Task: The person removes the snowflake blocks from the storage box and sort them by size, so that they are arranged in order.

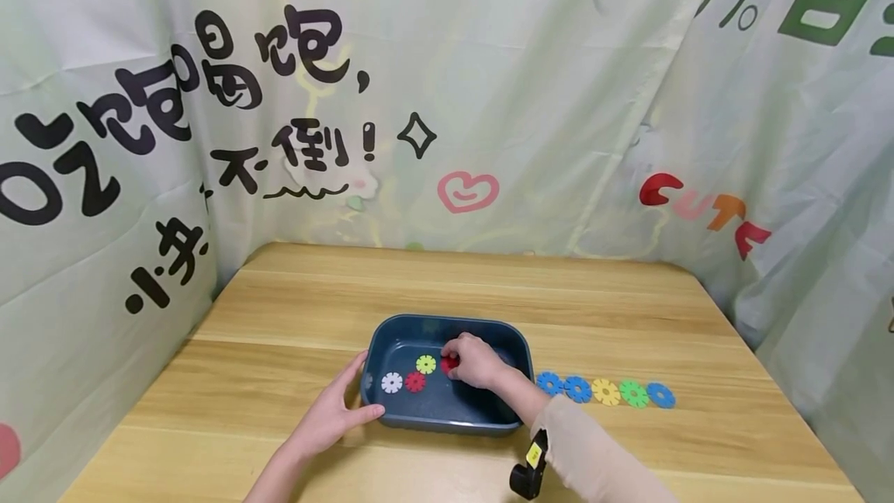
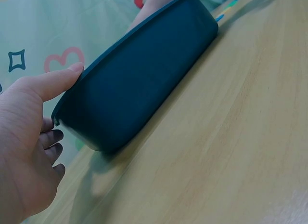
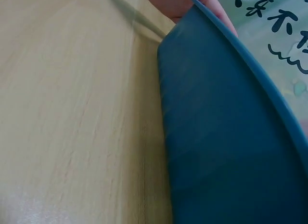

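A dark blue plastic basin (image 1: 447, 423) sits on the wooden table. My left hand (image 1: 340, 414) holds its left end, the thumb on the front rim; in the left wrist view the other fingers curl at the basin's end. Inside the basin, my right hand (image 1: 475, 362) pinches a red notched plastic disc (image 1: 449, 365), partly hidden by the fingers. To its left on the basin floor lie a yellow-green disc (image 1: 426, 365), another red disc (image 1: 415, 382) and a white disc (image 1: 392, 383). The basin wall (image 3: 216, 123) hides the right hand's fingers in the right wrist view.
Right of the basin, several discs lie in a row on the table (image 1: 628, 317): blue ones (image 1: 577, 389), a yellow one (image 1: 606, 392) and a green one (image 1: 634, 393). A printed curtain (image 1: 545, 115) hangs behind. A black wrist camera (image 1: 529, 468) sits by the right sleeve.
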